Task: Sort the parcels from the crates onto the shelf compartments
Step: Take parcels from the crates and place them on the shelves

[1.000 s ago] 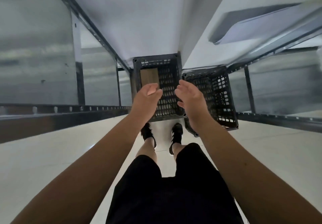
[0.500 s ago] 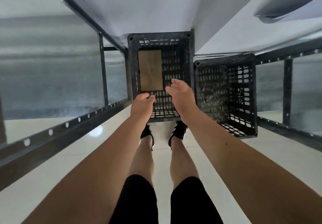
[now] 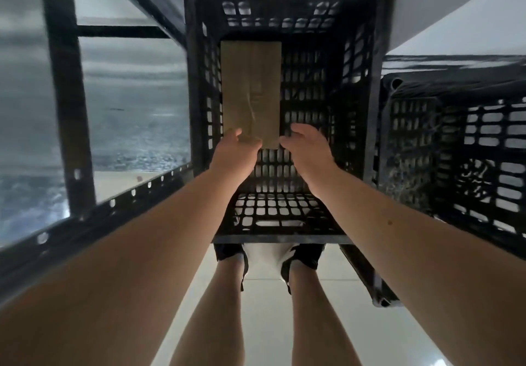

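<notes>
Centrally, a brown parcel (image 3: 250,89) lies inside the black crate (image 3: 357,115). Left hand (image 3: 237,152), fingers relaxed, meets its near end; right hand (image 3: 307,146), released, flanks it.

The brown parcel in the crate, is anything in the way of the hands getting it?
Nothing visible is. The parcel lies alone in the crate, near its left wall. The left hand is at the parcel's near end, and the right hand is just beside it.
</notes>
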